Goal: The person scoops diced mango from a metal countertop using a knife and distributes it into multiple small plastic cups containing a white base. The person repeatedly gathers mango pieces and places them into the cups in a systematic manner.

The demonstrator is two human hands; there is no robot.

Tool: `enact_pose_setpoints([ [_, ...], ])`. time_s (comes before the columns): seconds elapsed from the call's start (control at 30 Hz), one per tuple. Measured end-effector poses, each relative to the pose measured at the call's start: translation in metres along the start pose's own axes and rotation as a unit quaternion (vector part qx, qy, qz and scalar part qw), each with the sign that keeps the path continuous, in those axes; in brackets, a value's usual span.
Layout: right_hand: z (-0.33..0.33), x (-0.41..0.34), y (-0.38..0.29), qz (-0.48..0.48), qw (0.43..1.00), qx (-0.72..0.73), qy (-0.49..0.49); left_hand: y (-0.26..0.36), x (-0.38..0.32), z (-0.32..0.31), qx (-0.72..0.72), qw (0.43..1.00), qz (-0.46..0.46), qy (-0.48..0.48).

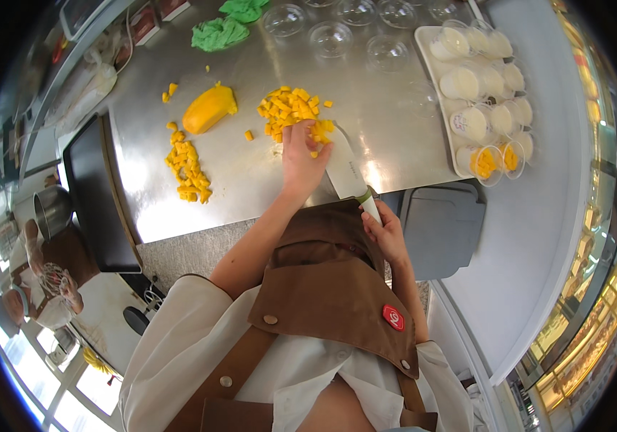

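My right hand point(385, 229) grips the white handle of a broad kitchen knife point(347, 171) near the counter's front edge. The blade lies low over the steel counter, pointing away from me. At its far end, the fingers and thumb of my left hand point(306, 156) curl around several diced mango cubes point(321, 128). Just beyond that hand is a loose pile of mango cubes point(287, 108). Further left rests a peeled mango piece point(209, 109), rounded side up. A second strip of mango dice point(187, 166) lies nearer me on the left.
On the right, a white tray point(451, 146) bears several cups with pale filling; two front cups point(485, 162) hold mango. Clear dome lids point(331, 39) and green cloths point(220, 34) lie at the back. A black baking tray point(100, 194) stands left. Another person point(44, 291) holds a whisk.
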State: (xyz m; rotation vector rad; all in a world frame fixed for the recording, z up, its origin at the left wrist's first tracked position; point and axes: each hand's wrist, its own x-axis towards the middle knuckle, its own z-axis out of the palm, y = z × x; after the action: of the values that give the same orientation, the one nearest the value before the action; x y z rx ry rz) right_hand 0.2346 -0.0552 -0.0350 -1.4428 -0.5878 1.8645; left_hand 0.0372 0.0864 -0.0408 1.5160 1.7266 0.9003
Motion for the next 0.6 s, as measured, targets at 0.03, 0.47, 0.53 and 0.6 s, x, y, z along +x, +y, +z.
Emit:
enact_pose_setpoints([
  [0.03,-0.002,-0.003,-0.003,-0.007,1.000,0.002,0.002,0.010,0.002,0.000,-0.006,1.000,-0.003,-0.009],
  [0.47,-0.044,-0.057,-0.057,-0.111,0.983,0.033,0.143,0.131,0.025,0.061,-0.092,0.981,0.135,-0.107],
  [0.53,-0.058,-0.068,-0.060,-0.115,0.978,0.056,0.164,0.155,0.027,0.083,-0.122,0.971,0.156,-0.132],
  [0.6,-0.073,-0.080,-0.069,-0.114,0.967,0.098,0.205,0.180,0.028,0.109,-0.135,0.961,0.179,-0.161],
])
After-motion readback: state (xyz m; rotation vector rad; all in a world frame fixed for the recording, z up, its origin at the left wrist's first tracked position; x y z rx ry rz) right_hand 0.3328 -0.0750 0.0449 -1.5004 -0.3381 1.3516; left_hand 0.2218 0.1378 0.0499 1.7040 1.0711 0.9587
